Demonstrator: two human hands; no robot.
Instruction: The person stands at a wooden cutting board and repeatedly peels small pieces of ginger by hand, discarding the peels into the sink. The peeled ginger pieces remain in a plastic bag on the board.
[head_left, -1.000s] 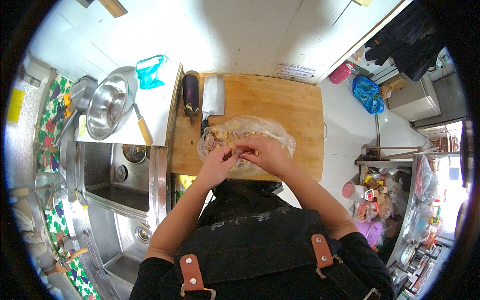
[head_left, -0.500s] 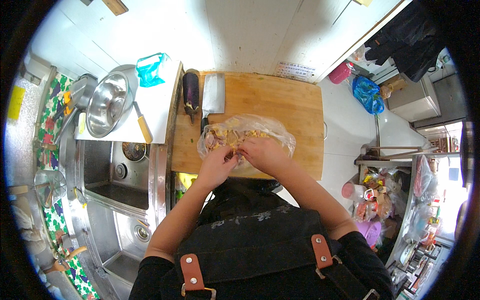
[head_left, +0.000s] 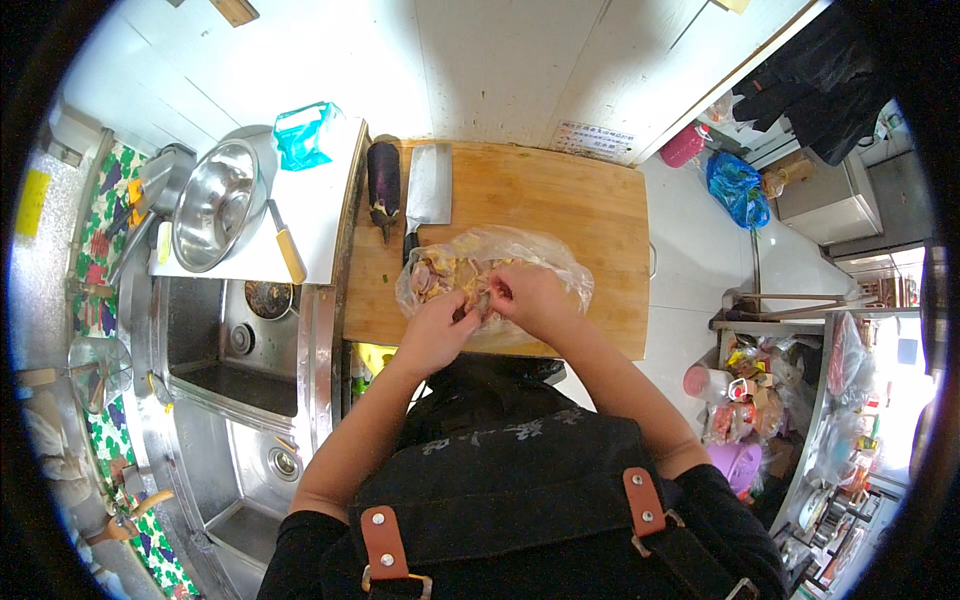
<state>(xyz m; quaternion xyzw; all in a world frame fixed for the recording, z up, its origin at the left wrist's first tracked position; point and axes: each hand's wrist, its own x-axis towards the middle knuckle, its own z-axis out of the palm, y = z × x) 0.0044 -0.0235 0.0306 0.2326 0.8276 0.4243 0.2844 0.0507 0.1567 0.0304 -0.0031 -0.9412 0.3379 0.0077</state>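
Note:
A clear plastic bag (head_left: pixel 563 262) of cut raw meat (head_left: pixel 440 272), pinkish with yellow bits, lies near the front of a wooden cutting board (head_left: pixel 590 200). My left hand (head_left: pixel 440 328) is closed at the bag's near side, thumb and fingers pinching the film. Just across from it, my right hand (head_left: pixel 527 298) has its fingertips drawn together on the bag, above the meat. A narrow gap separates the two hands; the exact bit of film between the fingers is too small to see. Behind the bag rests a cleaver (head_left: pixel 430 185), beside a dark purple eggplant (head_left: pixel 384 185).
Left of the board, a white counter (head_left: pixel 315 225) carries a steel bowl (head_left: pixel 215 205), a knife with a yellow handle (head_left: pixel 290 255) and a turquoise packet (head_left: pixel 305 137). Nearer is a double steel sink (head_left: pixel 235 385). A shelf of bagged goods (head_left: pixel 750 390) stands at the right.
My right hand has shifted slightly right and up, its fingers curling more. A small gap has opened between the hands, while my left hand stays nearly in place.

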